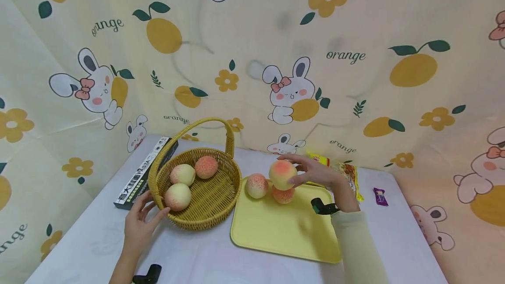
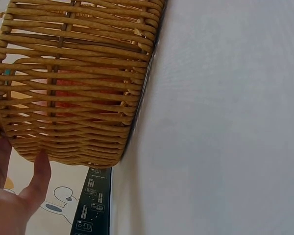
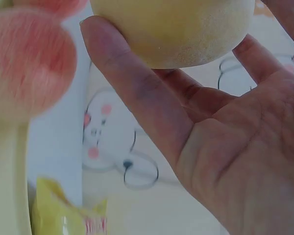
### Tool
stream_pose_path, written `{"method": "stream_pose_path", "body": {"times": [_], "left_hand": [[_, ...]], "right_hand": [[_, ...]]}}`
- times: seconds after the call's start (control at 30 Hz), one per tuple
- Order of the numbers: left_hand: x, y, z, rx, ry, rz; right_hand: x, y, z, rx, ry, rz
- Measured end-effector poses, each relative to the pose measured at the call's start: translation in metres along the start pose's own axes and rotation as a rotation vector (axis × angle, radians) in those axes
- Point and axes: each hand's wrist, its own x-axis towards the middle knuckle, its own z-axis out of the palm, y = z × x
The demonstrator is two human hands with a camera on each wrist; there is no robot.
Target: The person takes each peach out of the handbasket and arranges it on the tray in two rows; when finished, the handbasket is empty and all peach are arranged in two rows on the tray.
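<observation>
My right hand (image 1: 317, 171) holds a peach (image 1: 282, 175) above the yellow tray (image 1: 276, 240), thumb on one side and fingers on the other. In the right wrist view the pale underside of this peach (image 3: 181, 34) shows between thumb and fingers. Two more peaches, one speckled red (image 1: 257, 186) and one partly hidden peach (image 1: 283, 194), lie at the tray's far left. My left hand (image 1: 141, 220) grips the near-left rim of the wicker basket (image 1: 215, 194) by the handle's base. Inside the basket are a reddish peach (image 1: 207, 167) and two paler peaches (image 1: 178, 197).
A dark pasta box (image 1: 144, 170) lies behind the basket's left side. Beyond the tray, past my right hand, are a yellow packet (image 1: 318, 158) and a snack bag (image 1: 351, 176). A small purple wrapper (image 1: 380, 197) lies at the right. A printed cloth (image 1: 252, 56) hangs behind the table.
</observation>
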Motion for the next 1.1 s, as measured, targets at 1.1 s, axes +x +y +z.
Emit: {"method": "stream_pose_path", "body": {"times": [1.1], "left_hand": [[-0.002,0.002,0.001,-0.001,0.007,-0.011]], "right_hand": [[-0.068,0.064,-0.011,0.116,0.051,0.146]]}}
